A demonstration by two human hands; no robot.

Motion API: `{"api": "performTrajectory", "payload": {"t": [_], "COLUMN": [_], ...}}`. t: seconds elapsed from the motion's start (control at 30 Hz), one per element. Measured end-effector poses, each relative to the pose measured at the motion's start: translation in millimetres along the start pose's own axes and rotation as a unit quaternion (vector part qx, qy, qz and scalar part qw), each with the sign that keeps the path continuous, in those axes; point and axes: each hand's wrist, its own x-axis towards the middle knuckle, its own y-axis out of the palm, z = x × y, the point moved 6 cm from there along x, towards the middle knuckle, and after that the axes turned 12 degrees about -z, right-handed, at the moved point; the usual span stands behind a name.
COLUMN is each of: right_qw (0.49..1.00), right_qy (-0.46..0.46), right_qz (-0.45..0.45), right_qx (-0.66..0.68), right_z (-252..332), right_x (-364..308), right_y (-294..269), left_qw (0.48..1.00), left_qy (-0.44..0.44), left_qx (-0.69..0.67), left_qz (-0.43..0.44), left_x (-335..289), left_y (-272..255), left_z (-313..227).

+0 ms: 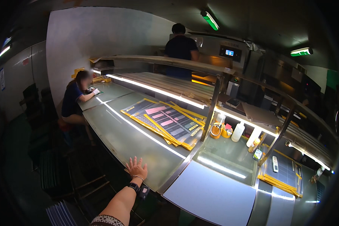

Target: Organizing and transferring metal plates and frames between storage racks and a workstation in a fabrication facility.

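Observation:
My left hand (pixel 136 168) reaches in from the lower edge, palm down with its fingers spread, at the near edge of the grey-green worktable (pixel 139 148). Nothing is in it. A dark watch and a thin bracelet are on its wrist, with a small dark box-like device beside them. Farther up the table lies an overlapping stack of dark film sheets (pixel 173 119) with yellow taped borders and pink and grey patches. To the right of the hand, a pale blue-white panel (pixel 211 194) covers part of the table. My right hand is out of view.
A metal shelf frame (pixel 211 109) with bright tubes runs along the table. Below it stand a white bottle (pixel 238 132) and orange tape rolls (pixel 226 131). A remote control (pixel 275 164) lies on another yellow-edged stack. One person (pixel 73 96) sits far left; another (pixel 180 49) stands behind the shelf.

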Motion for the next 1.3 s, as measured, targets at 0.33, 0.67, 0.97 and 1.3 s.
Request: {"api": "performTrajectory", "payload": {"t": [0.33,0.67,0.97,1.3], "right_qw": [0.983,0.978,0.981,0.857], "right_qy": [-0.151,-0.038,-0.102,-0.367], "right_qz": [-0.016,0.206,0.096,0.173], "right_qx": [-0.102,-0.026,-0.13,-0.317], "right_z": [220.7,385.4,530.2,662.1], "right_x": [-85.1,-153.5,-146.7,-103.7], "right_y": [-115.1,-201.5,-333.3,-337.4], "left_qw": [1.0,1.0,1.0,1.0], "left_qy": [-0.005,-0.005,-0.009,-0.008], "left_qx": [0.0,-0.015,-0.001,-0.013], "left_qz": [0.0,0.008,0.011,0.008], "left_x": [0.8,0.3,1.5,2.2], "left_y": [-3.1,-2.3,-1.4,-5.6], "left_z": [4.8,-2.8,2.8,-4.0]}}
